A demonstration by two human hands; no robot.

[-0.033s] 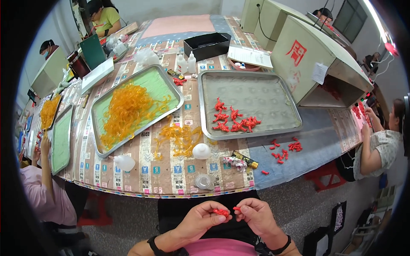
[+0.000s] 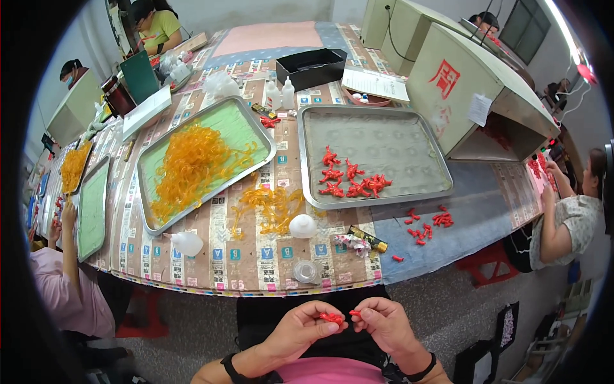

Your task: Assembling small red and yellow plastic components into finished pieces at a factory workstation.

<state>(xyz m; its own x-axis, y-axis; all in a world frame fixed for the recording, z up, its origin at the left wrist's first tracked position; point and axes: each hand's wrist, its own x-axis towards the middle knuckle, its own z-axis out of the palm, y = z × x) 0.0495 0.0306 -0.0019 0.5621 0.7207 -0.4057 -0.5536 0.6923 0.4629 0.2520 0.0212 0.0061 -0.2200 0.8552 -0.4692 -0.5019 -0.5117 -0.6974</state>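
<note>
Just off the table's front edge, my left hand (image 2: 304, 329) pinches a small red plastic figure (image 2: 331, 318) between thumb and fingers. My right hand (image 2: 385, 324) is closed on a smaller red plastic piece (image 2: 355, 313), held close beside the figure; whether the two touch is hard to tell. Several finished-looking red figures (image 2: 353, 185) lie at the lower left of a grey-lined metal tray (image 2: 384, 144). Loose red pieces (image 2: 428, 227) are scattered on the blue cloth (image 2: 409, 256) to the right of that tray.
Orange strips (image 2: 198, 160) heap in a green-lined tray (image 2: 246, 121), with more spilled beside it. White squeeze bottles (image 2: 185, 243), a round clear lid (image 2: 306, 272) and a dark tube (image 2: 368, 239) lie near the front edge. A box-like booth (image 2: 473, 96) stands right; co-workers sit both sides.
</note>
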